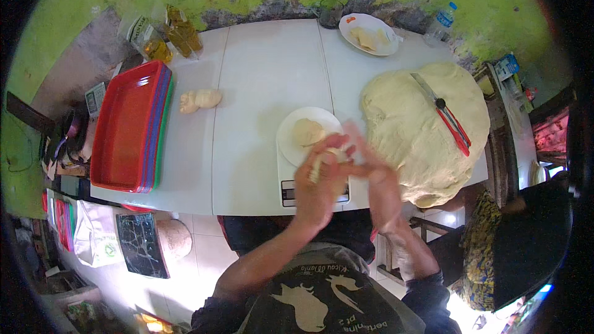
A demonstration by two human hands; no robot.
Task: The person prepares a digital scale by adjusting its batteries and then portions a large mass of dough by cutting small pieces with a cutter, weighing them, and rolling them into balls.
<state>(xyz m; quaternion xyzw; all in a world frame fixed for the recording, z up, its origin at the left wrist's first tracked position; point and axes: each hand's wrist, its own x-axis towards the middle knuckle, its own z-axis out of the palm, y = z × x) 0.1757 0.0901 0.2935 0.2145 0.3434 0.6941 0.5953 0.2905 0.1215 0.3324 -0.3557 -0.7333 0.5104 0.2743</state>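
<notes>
My left hand (318,190) is curled around a small piece of pale dough (316,170), just over the near side of a kitchen scale (288,175). Motion blurs my right hand (378,174). Its fingers reach across to the left hand, and whether they grip the dough is unclear. On the scale's round white plate (287,141) rests another dough lump (307,131). To the right spreads a large mass of dough (399,120), with a red-handled snap-off cutter knife (446,118) lying on top. Two joined dough pieces (200,100) lie on the table at the left.
Stacked plastic trays (123,130), red uppermost, stand on the table's (260,65) left side. Behind are oil pouches (183,32), a glass mug (330,13), a plate with yellow pieces (345,32) and a water bottle (440,25). A person (524,241) is close at right.
</notes>
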